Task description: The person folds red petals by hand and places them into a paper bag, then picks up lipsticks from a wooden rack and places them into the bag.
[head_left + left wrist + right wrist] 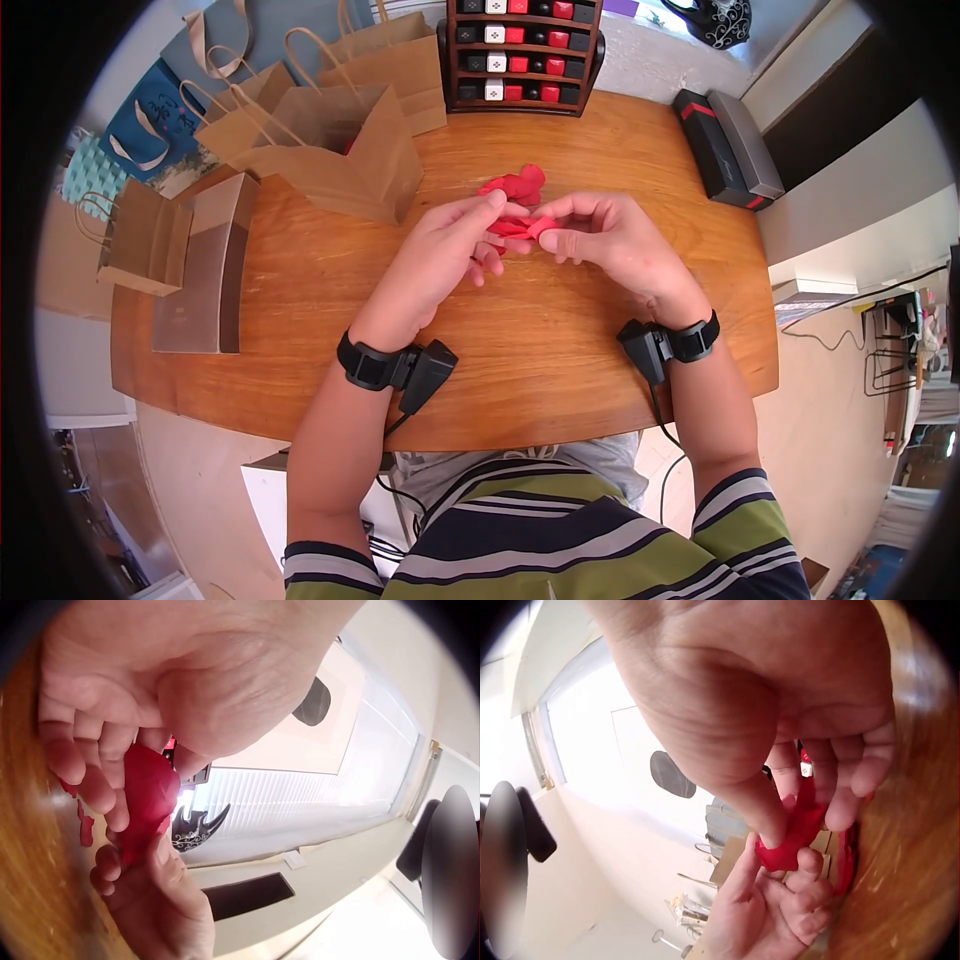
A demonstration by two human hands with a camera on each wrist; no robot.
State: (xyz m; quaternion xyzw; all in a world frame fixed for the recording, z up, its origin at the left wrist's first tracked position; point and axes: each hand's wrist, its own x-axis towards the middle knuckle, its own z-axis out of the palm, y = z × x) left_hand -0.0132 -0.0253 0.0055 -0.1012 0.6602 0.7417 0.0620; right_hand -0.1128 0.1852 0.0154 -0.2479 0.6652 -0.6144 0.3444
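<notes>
Between the two hands are thin red petal-like pieces, which show as a red sheet in the left wrist view. My left hand holds them between thumb and fingers. With thumb and index finger my right hand pinches their right edge; in the right wrist view the red piece spans both hands. More red pieces lie on the wooden table just beyond the hands. How many layers are held, I cannot tell.
Brown paper bags and a flat box stand at the left. A dark rack with red, white and black cubes is at the back. Two long boxes lie at the back right.
</notes>
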